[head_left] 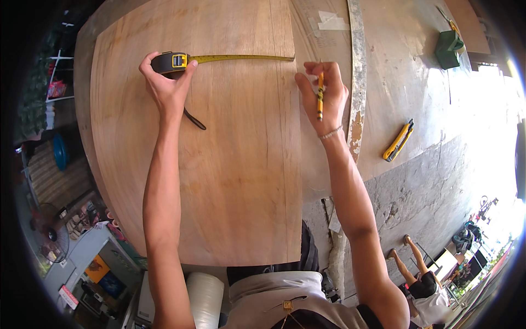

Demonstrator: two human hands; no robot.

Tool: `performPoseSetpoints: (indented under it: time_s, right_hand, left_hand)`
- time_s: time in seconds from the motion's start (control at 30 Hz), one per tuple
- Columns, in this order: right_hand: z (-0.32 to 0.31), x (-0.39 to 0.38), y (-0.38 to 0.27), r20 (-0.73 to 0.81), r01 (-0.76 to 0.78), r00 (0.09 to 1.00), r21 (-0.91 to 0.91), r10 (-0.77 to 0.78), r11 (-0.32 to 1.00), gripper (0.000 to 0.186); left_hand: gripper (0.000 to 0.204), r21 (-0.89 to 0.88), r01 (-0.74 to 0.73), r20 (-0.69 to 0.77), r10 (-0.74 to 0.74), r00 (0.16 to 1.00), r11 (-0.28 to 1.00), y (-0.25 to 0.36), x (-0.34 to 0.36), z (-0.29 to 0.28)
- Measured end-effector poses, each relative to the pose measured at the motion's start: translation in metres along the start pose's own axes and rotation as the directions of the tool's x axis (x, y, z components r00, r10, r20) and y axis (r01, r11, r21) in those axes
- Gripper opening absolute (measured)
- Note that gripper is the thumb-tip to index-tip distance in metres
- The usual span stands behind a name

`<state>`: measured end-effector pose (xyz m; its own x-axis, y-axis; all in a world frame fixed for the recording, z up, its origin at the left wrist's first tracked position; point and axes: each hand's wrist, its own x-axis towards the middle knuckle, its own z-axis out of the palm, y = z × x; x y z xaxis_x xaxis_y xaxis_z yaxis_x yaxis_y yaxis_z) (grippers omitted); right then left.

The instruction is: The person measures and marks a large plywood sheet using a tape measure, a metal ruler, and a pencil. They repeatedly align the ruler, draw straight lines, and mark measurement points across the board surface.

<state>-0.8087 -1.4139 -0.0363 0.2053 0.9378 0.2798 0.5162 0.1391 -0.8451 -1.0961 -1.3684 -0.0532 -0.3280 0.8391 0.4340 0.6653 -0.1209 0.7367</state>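
Observation:
A large plywood sheet (235, 159) lies flat before me. Near its far left part, my left hand (167, 88) grips a black and yellow tape measure (163, 63), thumb at the mouth of the case. Its yellow blade (241, 57) runs out to the right, the end hooked at the sheet's right edge. A black wrist strap (194, 119) hangs from the case onto the wood. Just beyond that edge, my right hand (331, 90) has a yellow and black pencil (320, 97) between its curled fingers, apart from the blade. A thin line runs along the sheet near its right edge.
A yellow and black utility knife (399, 140) rests on the worktable (383, 82) to the right. Farther off stands a green container (449, 49). A worn strip (357, 71) crosses the table. At lower right, another person (422, 290) is on the floor area; a fan (52, 234) is at left.

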Motion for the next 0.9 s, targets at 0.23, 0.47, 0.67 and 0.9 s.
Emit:
performPoseSetpoints:
  time_s: [0.23, 0.47, 0.67, 0.9]
  right_hand:
    - [0.03, 0.032, 0.011, -0.021, 0.027, 0.999, 0.036, -0.026, 0.999, 0.017]
    - [0.036, 0.039, 0.014, -0.053, 0.035, 0.998, -0.02, -0.036, 0.999, 0.02]
    - [0.032, 0.045, 0.013, 0.005, -0.023, 1.0, 0.0, 0.023, 1.0, 0.025]
    - [0.029, 0.05, 0.001, 0.265, 0.088, 0.95, 0.284, -0.167, 0.955, 0.034]
  left_hand:
    - [0.077, 0.083, -0.041, 0.004, 0.041, 0.999, 0.996, -0.002, -0.002, 0.001]
    - [0.078, 0.067, 0.021, 0.044, -0.024, 0.999, 0.998, 0.01, 0.0, 0.001]
    - [0.076, 0.003, 0.002, 0.002, -0.002, 1.0, 1.0, -0.002, 0.001, 0.005]
    - [0.076, -0.029, -0.029, 0.002, 0.029, 1.0, 0.999, -0.004, 0.001, 0.005]
